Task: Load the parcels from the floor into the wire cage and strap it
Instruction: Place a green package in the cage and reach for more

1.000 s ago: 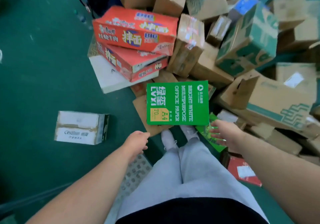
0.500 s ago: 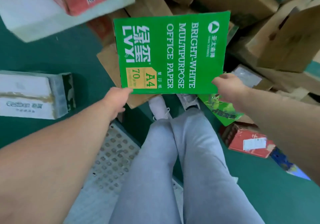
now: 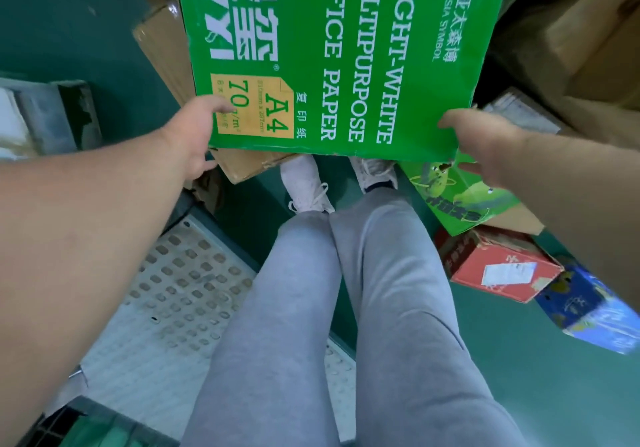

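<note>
- Green paper box [image 3: 339, 58] fills the top of the view, held at its near edge over the toes of two white shoes [image 3: 304, 183]. Its far end runs out of the picture.
- Left hand [image 3: 197, 135] grips the near left corner: thumb on the printed top face, fingers curled underneath.
- Right hand [image 3: 485, 141] clamps the near right corner the same way, thumb on top and fingers wrapped below the edge.
- Underfoot is a dark green floor [image 3: 86, 31], smooth, with a few pale scuffs.
- A pale perforated metal plate [image 3: 180, 290] lies low on the left, just beside the grey trouser legs [image 3: 311, 308].
- Parcels crowd in all round. A brown carton [image 3: 162, 48] sits under the box's left side, and big brown cartons [image 3: 588, 31] are stacked at the upper right.
- On the right, a green cartoon-printed box [image 3: 460, 204] leans on a red box [image 3: 495, 266], and a blue box [image 3: 588, 308] sits beside that.
- A white and grey box [image 3: 45, 117] lies at the left edge.
- The lid's white print, cut off at the top, reads "RIGHT-WHITE", "ULTIPURPOSE" and "OFFICE PAPER". "ASIA SYMBOL" sits under a round logo with Chinese characters beside it.
- A yellow panel says "A4" and "70 g/m²". Large white letters ending in "XI" run beside bold Chinese characters.
- The red box carries a white label, too small to read.
</note>
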`<control>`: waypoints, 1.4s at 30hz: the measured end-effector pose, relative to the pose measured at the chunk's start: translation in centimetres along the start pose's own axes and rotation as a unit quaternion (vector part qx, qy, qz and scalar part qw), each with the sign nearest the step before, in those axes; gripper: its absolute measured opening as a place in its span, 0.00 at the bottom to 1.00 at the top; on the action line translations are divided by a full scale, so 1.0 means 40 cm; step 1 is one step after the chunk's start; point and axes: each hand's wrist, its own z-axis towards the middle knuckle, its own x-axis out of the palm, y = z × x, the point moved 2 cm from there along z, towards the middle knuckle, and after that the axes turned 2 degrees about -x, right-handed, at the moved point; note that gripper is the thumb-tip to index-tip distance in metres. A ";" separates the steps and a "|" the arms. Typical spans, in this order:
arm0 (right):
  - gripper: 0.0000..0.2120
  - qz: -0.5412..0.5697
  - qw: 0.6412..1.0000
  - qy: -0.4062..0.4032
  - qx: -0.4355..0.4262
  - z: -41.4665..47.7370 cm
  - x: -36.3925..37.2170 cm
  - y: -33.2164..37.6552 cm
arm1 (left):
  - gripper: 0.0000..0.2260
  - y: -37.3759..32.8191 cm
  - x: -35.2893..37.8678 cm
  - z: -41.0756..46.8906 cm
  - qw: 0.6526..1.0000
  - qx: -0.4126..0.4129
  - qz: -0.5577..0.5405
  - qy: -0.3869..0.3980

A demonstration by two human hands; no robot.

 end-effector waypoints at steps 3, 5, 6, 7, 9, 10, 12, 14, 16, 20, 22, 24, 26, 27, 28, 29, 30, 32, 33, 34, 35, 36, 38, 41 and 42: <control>0.30 0.045 0.998 0.034 -0.012 0.002 -0.021 0.012 | 0.23 -0.015 -0.008 0.005 1.000 0.004 -0.014 -0.027; 0.35 0.057 0.997 0.039 -0.021 0.007 -0.040 0.016 | 0.19 -0.016 -0.010 0.009 0.999 0.016 -0.023 -0.030; 0.39 0.063 0.997 0.030 -0.018 0.010 -0.050 0.016 | 0.15 -0.014 -0.008 0.003 0.999 0.021 -0.026 -0.026; 0.41 0.072 0.997 0.014 -0.025 0.010 -0.063 0.014 | 0.11 -0.007 -0.005 -0.005 0.999 0.027 -0.030 -0.021; 0.44 0.108 0.993 -0.026 -0.041 0.021 -0.100 -0.001 | 0.11 0.012 0.000 -0.035 0.997 0.049 -0.049 -0.020; 0.48 0.117 0.992 -0.036 -0.036 0.030 -0.122 -0.015 | 0.12 0.028 0.000 -0.053 0.996 0.052 -0.065 -0.015; 0.53 0.114 0.993 -0.032 -0.016 0.017 -0.161 -0.034 | 0.15 0.072 -0.005 -0.094 0.995 0.047 -0.088 0.008; 0.43 0.089 0.996 -0.006 -0.028 -0.064 -0.191 -0.024 | 0.16 0.126 -0.028 -0.157 0.993 0.033 -0.115 0.012; 0.27 0.076 0.996 0.033 -0.029 -0.163 -0.211 -0.001 | 0.14 0.187 -0.052 -0.220 0.991 0.010 -0.133 0.011; 0.15 0.044 0.995 0.083 -0.017 -0.328 -0.282 0.019 | 0.12 0.309 -0.069 -0.415 0.986 -0.064 -0.150 0.021; 0.17 0.022 0.996 0.086 -0.007 -0.407 -0.309 0.042 | 0.10 0.358 -0.076 -0.505 0.977 -0.100 -0.186 0.003; 0.17 -0.009 0.995 0.095 -0.012 -0.493 -0.332 0.067 | 0.09 0.413 -0.088 -0.610 0.960 -0.128 -0.250 0.008; 0.18 -0.044 0.994 0.101 -0.015 -0.565 -0.352 0.082 | 0.09 0.464 -0.092 -0.692 0.934 -0.150 -0.324 0.011; 0.21 -0.066 0.992 0.108 -0.018 -0.603 -0.360 0.089 | 0.09 0.486 -0.098 -0.731 0.915 -0.160 -0.371 0.002; 0.25 -0.089 0.989 0.116 -0.026 -0.641 -0.367 0.093 | 0.09 0.505 -0.103 -0.772 0.891 -0.168 -0.421 -0.013; 0.30 -0.103 0.986 0.128 -0.031 -0.673 -0.370 0.093 | 0.09 0.522 -0.104 -0.807 0.865 -0.172 -0.470 -0.024; 0.34 -0.120 0.981 0.146 -0.039 -0.702 -0.370 0.095 | 0.10 0.540 -0.103 -0.838 0.839 -0.169 -0.517 -0.032; 0.32 -0.155 0.971 0.173 -0.050 -0.776 -0.339 0.092 | 0.12 0.568 -0.087 -0.887 0.802 -0.168 -0.573 -0.023; 0.26 -0.173 0.966 0.181 -0.063 -0.827 -0.312 0.087 | 0.13 0.578 -0.076 -0.912 0.784 -0.174 -0.595 -0.010; 0.20 -0.189 0.961 0.187 -0.076 -0.867 -0.280 0.071 | 0.13 0.581 -0.060 -0.936 0.773 -0.184 -0.607 0.005; 0.17 -0.206 0.956 0.189 -0.085 -0.904 -0.243 0.049 | 0.12 0.579 -0.039 -0.960 0.767 -0.193 -0.611 0.020; 0.16 -0.220 0.952 0.194 -0.089 -0.939 -0.201 0.021 | 0.12 0.571 -0.016 -0.986 0.760 -0.200 -0.617 0.038; 0.17 -0.224 0.949 0.200 -0.100 -1.005 -0.113 -0.061 | 0.13 0.551 0.040 -1.034 0.730 -0.185 -0.649 0.104; 0.17 -0.227 0.949 0.166 -0.140 -1.072 -0.003 -0.198 | 0.19 0.559 0.128 -1.088 0.689 -0.135 -0.687 0.186; 0.15 -0.231 0.948 0.156 -0.156 -1.094 0.024 -0.244 | 0.19 0.584 0.155 -1.100 0.677 -0.123 -0.698 0.200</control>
